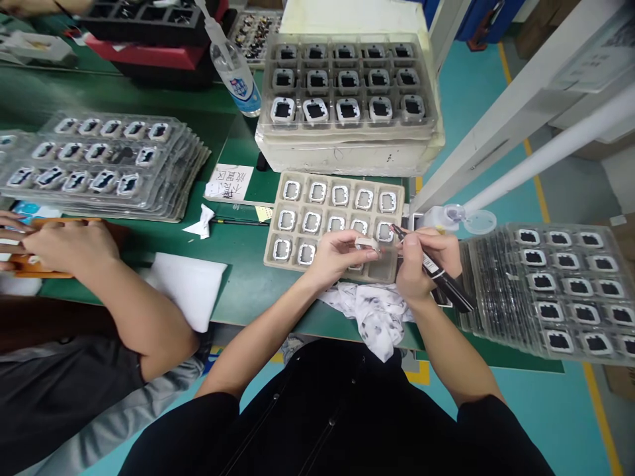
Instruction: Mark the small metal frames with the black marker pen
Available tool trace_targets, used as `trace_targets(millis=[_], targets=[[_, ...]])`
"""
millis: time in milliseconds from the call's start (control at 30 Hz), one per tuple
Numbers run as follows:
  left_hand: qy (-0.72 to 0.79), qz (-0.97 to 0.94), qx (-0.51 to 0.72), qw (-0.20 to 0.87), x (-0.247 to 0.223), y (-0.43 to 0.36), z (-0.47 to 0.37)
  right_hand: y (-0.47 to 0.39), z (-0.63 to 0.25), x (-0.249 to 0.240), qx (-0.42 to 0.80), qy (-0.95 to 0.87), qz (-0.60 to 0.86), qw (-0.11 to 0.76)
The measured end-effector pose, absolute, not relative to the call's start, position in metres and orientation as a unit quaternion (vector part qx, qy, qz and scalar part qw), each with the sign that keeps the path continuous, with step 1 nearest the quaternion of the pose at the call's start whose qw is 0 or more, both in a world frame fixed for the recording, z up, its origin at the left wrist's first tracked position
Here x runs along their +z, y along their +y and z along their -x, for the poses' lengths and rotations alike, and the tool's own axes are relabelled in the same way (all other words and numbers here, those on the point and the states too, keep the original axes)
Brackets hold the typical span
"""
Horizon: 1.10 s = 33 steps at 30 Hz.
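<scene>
A white frame (367, 243) is held above the tray (384, 271), pinched between the fingers of the left hand (333, 254). The right hand (421, 261) has its fingers closed around a pen (449, 284), tip near the frame. A cloth (380, 317) lies against the tray's near edge on the green surface (253, 294). Beyond the tray stands a box (342, 155); to the right, stacked trays (489, 291); to the left, a co-worker's hand (74, 248).

Clr pump btl (237, 78) nr blk tray (143, 33), wht pad (186, 287) on grn bench (248, 264).
</scene>
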State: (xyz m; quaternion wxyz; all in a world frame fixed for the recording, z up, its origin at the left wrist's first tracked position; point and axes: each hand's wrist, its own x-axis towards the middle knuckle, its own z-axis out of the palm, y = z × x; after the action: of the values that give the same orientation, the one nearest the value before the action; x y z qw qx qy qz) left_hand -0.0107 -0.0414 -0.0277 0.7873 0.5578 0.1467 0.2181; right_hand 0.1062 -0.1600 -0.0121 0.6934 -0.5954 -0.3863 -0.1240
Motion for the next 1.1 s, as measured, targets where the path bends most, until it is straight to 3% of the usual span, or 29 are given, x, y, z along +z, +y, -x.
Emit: trace_targets(millis=[233,333,667,933,1100], targets=[[0.127,-0.839,0.226,0.478,-0.044,-0.056,0.008,-0.160,-0.111,-0.016,-0.149,-0.363,0.605,0.693],[0.136,-0.877,0.214,0.408,-0.052,-0.061,0.006,-0.160,-0.113,-0.017,-0.137,-0.347,0.648,0.663],[0.151,-0.904,0.165,0.365,-0.046,-0.064,0.006,-0.157,-0.116,-0.017,-0.133,-0.312,0.666,0.664],[0.136,-0.938,0.167,0.273,-0.049,-0.065,0.003,-0.154,-0.120,-0.010,-0.125,-0.302,0.676,0.661],[0.108,-0.938,0.172,0.281,-0.044,-0.062,0.006,-0.153,-0.119,-0.003,-0.112,-0.300,0.690,0.649]])
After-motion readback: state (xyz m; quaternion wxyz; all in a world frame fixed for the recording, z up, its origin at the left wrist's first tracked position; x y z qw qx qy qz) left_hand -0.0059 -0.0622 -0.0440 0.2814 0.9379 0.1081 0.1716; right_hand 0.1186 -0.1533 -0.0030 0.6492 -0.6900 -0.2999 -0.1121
